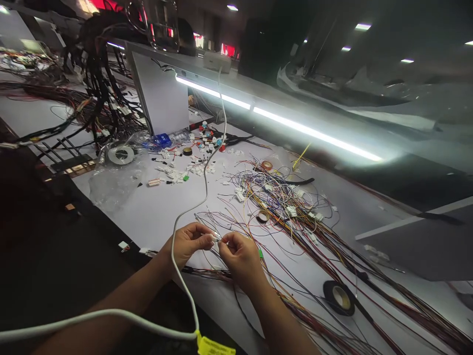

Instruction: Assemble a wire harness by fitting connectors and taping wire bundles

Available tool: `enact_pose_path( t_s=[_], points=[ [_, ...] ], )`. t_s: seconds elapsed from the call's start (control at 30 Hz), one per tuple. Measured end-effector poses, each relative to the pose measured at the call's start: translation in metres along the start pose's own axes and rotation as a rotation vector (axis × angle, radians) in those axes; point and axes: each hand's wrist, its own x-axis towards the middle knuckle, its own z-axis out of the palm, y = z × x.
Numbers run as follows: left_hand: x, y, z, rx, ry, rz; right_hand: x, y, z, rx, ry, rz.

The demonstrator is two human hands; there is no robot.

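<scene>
The left grip [187,245] is closed, thumb and forefinger pinching a small white connector [214,238]. The right grip [241,254] is closed too, its fingertips meeting the left's and pinching what looks like the end of a thin reddish wire [223,240]; whether the wire is seated in the connector cannot be told, as the fingers cover the join. Both hands are over the near part of the white desk [158,207].

A white cable [206,182] hangs between the camera and the left wrist, and below the left grip it meets a yellow tag [217,347]. Beyond the right grip and off to its right spreads a tangle of coloured wires [273,195] with white connectors among them; its bundled strands run on toward the lower right. A small brown tape roll [262,221] lies near the right grip, just past it, and a larger black tape roll [329,296] lies well to its right.

Beyond the left grip are scattered loose connectors [173,172], a green connector [185,178] among them. Farther out lies a bottle with a blue label [161,141], and to its left a white ring-shaped roll [115,156] sits with clear plastic wrap [114,187].
</scene>
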Motion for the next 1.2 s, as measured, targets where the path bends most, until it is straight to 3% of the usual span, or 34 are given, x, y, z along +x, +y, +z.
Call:
enact_pose_path(
  t_s=[0.17,0.43,0.67,0.87,1.2],
  points=[
    [-0.001,-0.01,0.002,-0.177,0.051,-0.031,0.001,0.001,0.003,0.007,-0.01,-0.001],
    [0.001,-0.002,-0.004,0.043,0.021,0.042,0.001,-0.002,-0.007,-0.038,-0.077,-0.073],
    [0.0,0.002,-0.01,-0.054,0.039,0.006,0.001,-0.005,-0.019,-0.093,-0.135,-0.174],
    [-0.003,0.004,-0.01,-0.102,0.032,-0.033,0.0,-0.009,-0.018,-0.153,-0.151,-0.19],
    [-0.017,0.003,-0.007,0.124,-0.06,0.106,-0.007,-0.003,-0.005,-0.267,-0.206,-0.289]
  ],
)
